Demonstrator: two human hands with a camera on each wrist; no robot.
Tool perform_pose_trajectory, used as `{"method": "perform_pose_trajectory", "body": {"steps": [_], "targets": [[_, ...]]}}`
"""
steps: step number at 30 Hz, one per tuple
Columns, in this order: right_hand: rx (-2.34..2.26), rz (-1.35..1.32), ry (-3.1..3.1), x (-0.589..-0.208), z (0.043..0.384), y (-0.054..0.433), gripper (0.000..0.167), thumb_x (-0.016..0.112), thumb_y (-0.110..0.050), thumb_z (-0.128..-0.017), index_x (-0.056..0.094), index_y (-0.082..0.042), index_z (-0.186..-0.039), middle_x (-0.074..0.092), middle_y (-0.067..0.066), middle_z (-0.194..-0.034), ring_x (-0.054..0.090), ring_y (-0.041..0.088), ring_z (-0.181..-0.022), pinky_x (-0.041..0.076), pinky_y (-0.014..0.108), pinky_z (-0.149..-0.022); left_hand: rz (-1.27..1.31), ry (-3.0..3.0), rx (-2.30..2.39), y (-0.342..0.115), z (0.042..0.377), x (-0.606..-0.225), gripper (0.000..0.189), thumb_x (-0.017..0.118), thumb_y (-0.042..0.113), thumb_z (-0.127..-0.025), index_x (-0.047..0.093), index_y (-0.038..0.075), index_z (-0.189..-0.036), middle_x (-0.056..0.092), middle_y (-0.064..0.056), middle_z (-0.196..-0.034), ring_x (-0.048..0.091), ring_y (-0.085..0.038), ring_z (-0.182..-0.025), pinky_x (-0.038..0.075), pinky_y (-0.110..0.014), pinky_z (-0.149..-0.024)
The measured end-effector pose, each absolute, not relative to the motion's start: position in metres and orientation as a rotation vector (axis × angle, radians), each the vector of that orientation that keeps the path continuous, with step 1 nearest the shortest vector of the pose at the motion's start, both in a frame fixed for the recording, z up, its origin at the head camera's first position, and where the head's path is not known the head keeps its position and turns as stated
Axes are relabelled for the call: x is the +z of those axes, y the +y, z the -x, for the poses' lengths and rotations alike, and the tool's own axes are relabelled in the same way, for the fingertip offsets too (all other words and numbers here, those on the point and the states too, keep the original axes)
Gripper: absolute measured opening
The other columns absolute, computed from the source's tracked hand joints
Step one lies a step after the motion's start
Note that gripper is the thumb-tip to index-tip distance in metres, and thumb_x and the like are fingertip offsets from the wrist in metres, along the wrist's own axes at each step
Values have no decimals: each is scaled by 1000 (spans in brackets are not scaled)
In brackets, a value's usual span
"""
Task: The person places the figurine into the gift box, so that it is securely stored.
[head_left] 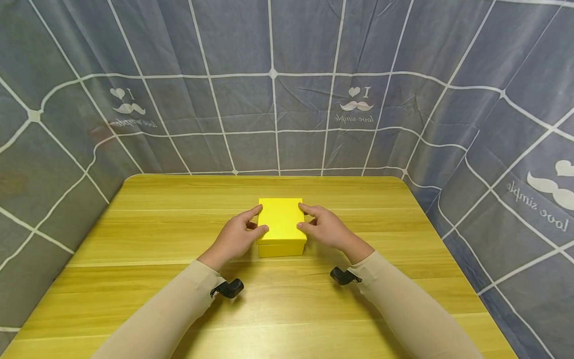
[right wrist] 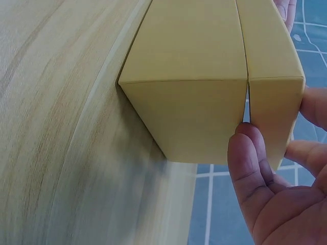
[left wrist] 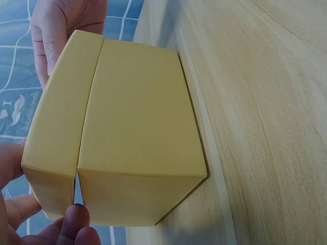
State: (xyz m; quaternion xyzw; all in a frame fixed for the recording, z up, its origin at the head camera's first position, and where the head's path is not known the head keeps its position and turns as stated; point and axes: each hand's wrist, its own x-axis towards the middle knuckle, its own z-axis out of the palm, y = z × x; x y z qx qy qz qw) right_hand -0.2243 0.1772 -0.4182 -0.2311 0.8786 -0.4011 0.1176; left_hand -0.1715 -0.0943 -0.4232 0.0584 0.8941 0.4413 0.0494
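A yellow lidded box stands on the wooden table in front of me, its lid [head_left: 281, 218] facing up and its lower part [head_left: 281, 250] showing below the front edge. My left hand [head_left: 236, 236] pinches the lid's left side, thumb and index finger on the top edge. On the opposite side my right hand [head_left: 329, 229] holds the lid the same way. Both wrist views show fingertips at the seam between the lid [right wrist: 275, 104] and the box body [left wrist: 138, 112], where a narrow gap appears at the sides. What is inside the box is hidden.
The wooden table [head_left: 179, 219] has a straight far edge just beyond the box. Behind it and along both sides hangs a grey curtain [head_left: 305, 102] with white grid lines. Black wrist devices [head_left: 230, 288] sit at the cuffs of both beige sleeves [head_left: 168, 309].
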Motion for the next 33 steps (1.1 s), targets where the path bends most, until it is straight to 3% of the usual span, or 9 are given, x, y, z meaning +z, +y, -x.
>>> {"method": "perform_pose_trajectory", "body": {"steps": [18, 33], "targets": [[-1150, 714, 2560, -419, 223, 177, 65, 67, -27, -105, 41, -8, -162, 45, 14, -165, 73, 23, -110, 62, 33, -87, -170, 2671, 1387, -98, 172, -428, 71, 69, 38, -103, 38, 24, -165, 44, -5, -167, 65, -28, -122, 49, -30, -61], [-1121, 712, 2573, -420, 224, 177, 64, 66, -28, -105, 42, -8, -161, 46, 13, -165, 71, 21, -108, 61, 35, -89, -167, 2657, 1389, -97, 171, -429, 71, 69, 36, -103, 38, 21, -165, 46, -7, -165, 65, -29, -122, 50, -32, -65]]}}
